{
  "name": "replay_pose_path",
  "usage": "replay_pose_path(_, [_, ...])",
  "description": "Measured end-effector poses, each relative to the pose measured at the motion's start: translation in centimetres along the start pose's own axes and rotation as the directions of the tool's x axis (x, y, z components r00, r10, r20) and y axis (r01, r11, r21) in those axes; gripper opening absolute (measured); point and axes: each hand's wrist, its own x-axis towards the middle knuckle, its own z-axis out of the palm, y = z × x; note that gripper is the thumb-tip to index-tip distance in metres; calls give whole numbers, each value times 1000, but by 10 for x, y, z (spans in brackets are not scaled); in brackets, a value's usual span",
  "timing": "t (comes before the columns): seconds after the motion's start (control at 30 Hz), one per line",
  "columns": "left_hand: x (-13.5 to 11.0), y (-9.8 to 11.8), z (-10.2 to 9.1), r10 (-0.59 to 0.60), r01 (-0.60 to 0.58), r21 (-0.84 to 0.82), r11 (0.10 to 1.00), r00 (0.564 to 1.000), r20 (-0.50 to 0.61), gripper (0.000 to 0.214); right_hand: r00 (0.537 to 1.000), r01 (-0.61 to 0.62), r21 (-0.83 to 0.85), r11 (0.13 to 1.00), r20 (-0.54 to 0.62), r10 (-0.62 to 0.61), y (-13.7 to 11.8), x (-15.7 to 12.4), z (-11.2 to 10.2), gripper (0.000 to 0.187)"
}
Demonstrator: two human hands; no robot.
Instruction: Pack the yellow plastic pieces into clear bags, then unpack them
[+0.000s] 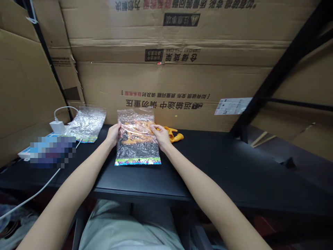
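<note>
A clear plastic bag (137,150) with a colourful printed strip along its near edge is held up over the black table. My left hand (113,134) pinches its left side, and my right hand (161,136) grips the right side, thumb on top. Orange plastic pieces (135,133) show through the film; whether they lie inside the bag or behind it I cannot tell. Just beyond my right hand, more orange pieces (177,137) rest on the table, one with a flared, cup-like end.
More clear plastic bags (90,121) lie at the left, beside a white charger (57,126) on a power strip (24,152). Its white cable (39,191) trails over the table edge (140,195). A cardboard wall (169,80) stands behind, with a black metal post (275,66) to the right.
</note>
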Motion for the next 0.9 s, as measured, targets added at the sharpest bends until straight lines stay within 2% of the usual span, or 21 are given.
replay_pose_path(0.17, [-2,-4,-1,215,-200,225,954,976,-45,40,1000,0,49,999,-21,1,-2,0,2,45])
replay_pose_path(0.27, [-1,-4,-3,263,-239,279,930,963,-51,38,1000,-7,75,997,-15,8,0,2,0,43])
replay_pose_path(0.37, [0,-4,-5,342,-298,356,885,938,-63,25,997,24,101,995,-75,-16,4,9,-6,41])
replay_pose_path(0.43, [-3,-3,-4,480,-420,485,767,877,0,25,986,55,84,995,-164,-41,7,15,-13,39])
replay_pose_path(0.5, [-10,-2,0,594,-570,604,556,782,191,42,967,57,66,996,-253,-39,8,20,-20,39])
replay_pose_path(0.53, [-15,-2,3,604,-644,627,438,728,326,51,958,43,75,996,-285,-20,7,22,-24,39])
replay_pose_path(0.63, [-31,-4,15,452,-829,533,169,545,706,75,940,-11,170,985,-336,68,3,24,-32,37])
replay_pose_path(0.7, [-40,-9,23,325,-887,459,53,450,832,86,930,-15,230,973,-355,98,-1,24,-34,35])
replay_pose_path(0.77, [-44,-15,29,241,-899,435,-51,411,879,77,925,-7,266,964,-364,107,-4,23,-35,32])
replay_pose_path(0.83, [-44,-20,33,210,-884,444,-146,411,887,62,921,-14,308,951,-365,132,-6,23,-34,30])
replay_pose_path(0.9, [-42,-23,36,210,-861,460,-216,419,883,62,916,-31,362,932,-362,171,-8,22,-32,26])
